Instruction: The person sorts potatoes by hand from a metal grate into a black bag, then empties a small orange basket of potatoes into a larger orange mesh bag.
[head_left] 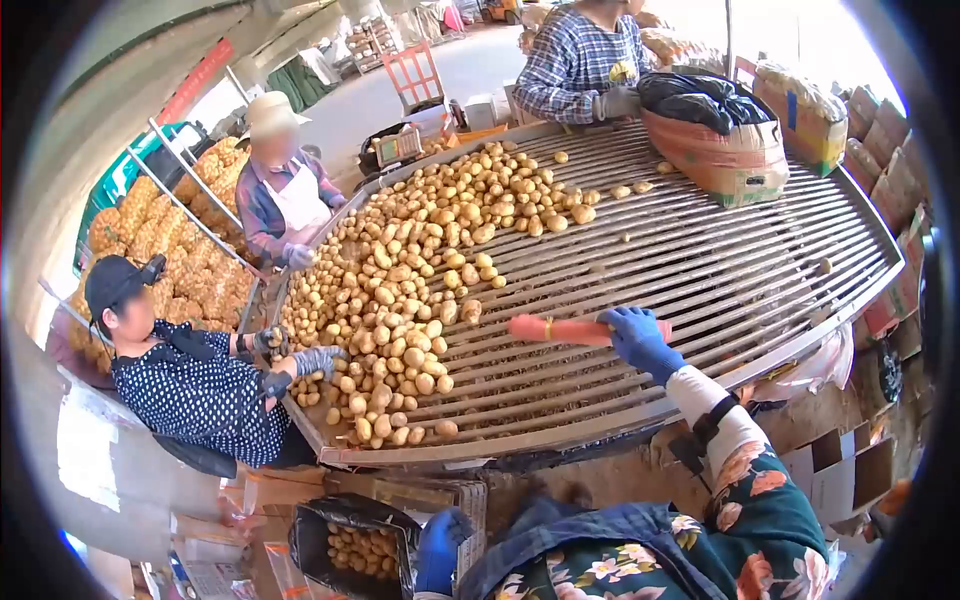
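Observation:
My right hand (642,343), in a blue glove, is closed round a long pink-red bundle (565,331) held above the slatted metal table (600,438). My left hand (440,550), also blue-gloved, is low in the view beside a black-lined box (310,548) with potatoes (362,550) in it; its fingers are hard to make out. A large heap of potatoes (400,270) covers the left part of the slats.
Two co-workers (190,385) (290,195) stand at the table's left side, gloved hands at the heap. Another person (570,65) is at the far side, beside a filled bag (715,150). Netted potato sacks (160,240) are stacked at left, cartons (850,475) at lower right.

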